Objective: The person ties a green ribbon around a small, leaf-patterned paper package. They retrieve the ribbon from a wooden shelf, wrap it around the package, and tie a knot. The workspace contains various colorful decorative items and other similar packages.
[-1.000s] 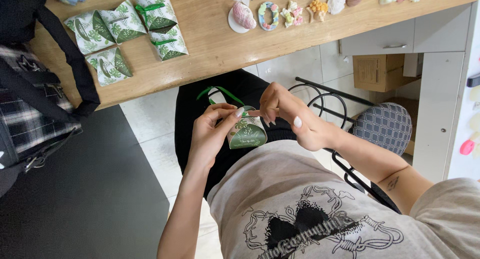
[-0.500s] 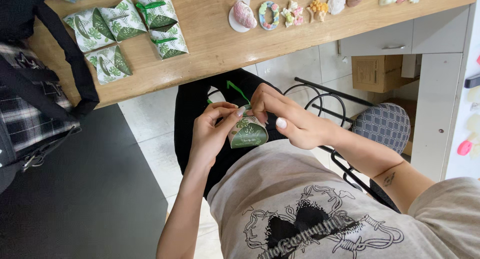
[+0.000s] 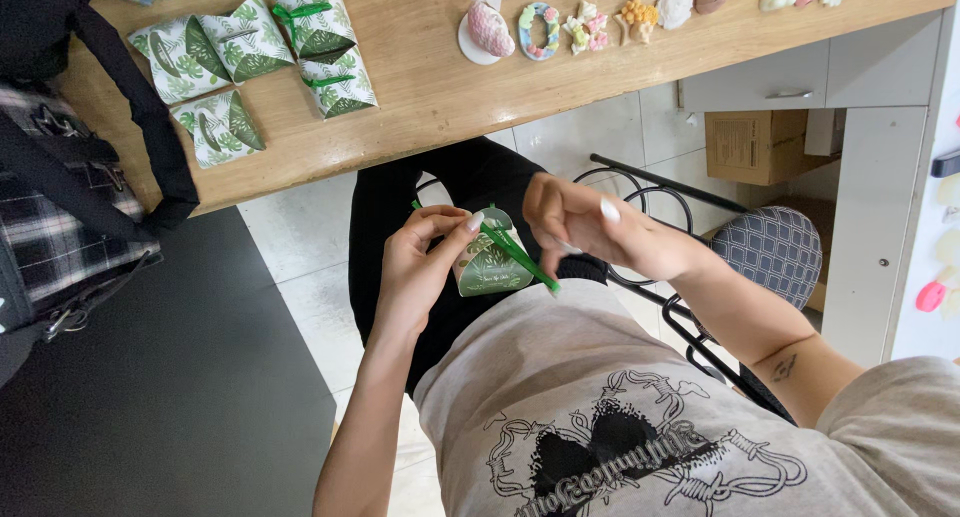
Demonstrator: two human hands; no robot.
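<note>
Over my lap, my left hand (image 3: 425,257) grips a small green-and-white leaf-patterned favor box (image 3: 490,267). A green ribbon (image 3: 520,257) runs across the box top, slanting down to the right. My right hand (image 3: 580,222) is at the box's right side, fingers pinched on the ribbon near the top. Both hands are held just below the front edge of the wooden table (image 3: 440,87).
Several matching leaf-patterned boxes (image 3: 250,62) lie on the table's left part. Small pastel shaped pieces (image 3: 545,27) line the far edge. A black bag and plaid cloth (image 3: 70,177) hang at left. A metal chair with a patterned cushion (image 3: 765,252) stands at right, beside a cardboard box (image 3: 755,142).
The ribbon, looped up above the box a second ago, now lies straight across it, pointing down-right. My right hand shifted slightly right while the left kept hold of the box.
</note>
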